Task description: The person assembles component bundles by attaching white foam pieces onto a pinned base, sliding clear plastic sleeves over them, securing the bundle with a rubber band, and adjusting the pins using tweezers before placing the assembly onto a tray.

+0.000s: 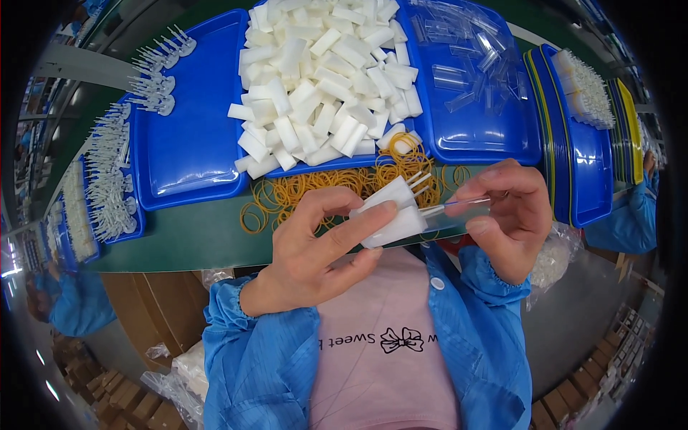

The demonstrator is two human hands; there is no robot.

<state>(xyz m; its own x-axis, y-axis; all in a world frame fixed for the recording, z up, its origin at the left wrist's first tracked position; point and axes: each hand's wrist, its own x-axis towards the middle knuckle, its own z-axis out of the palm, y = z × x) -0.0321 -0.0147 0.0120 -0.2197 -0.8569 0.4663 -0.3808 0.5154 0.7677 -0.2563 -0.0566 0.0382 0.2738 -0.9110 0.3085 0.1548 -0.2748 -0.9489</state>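
Note:
My left hand (304,254) pinches a pair of white foam blocks (393,223) in front of my chest, with thin white rods sticking out at their right side. Between the fingertips and thumb of my right hand (514,215) is a clear plastic sleeve (464,216), its left end at the rods and the foam. How far the sleeve overlaps them I cannot tell. Just beyond my hands, a heap of yellow rubber bands (287,195) lies on the green tabletop (215,240).
White foam blocks (322,79) pile high on the middle tray. Clear plastic pieces (480,54) lie in the blue tray (480,143) to the right. Stacked trays (591,172) stand farther right. White stemmed parts (111,179) crowd the left, beside another blue tray (190,161).

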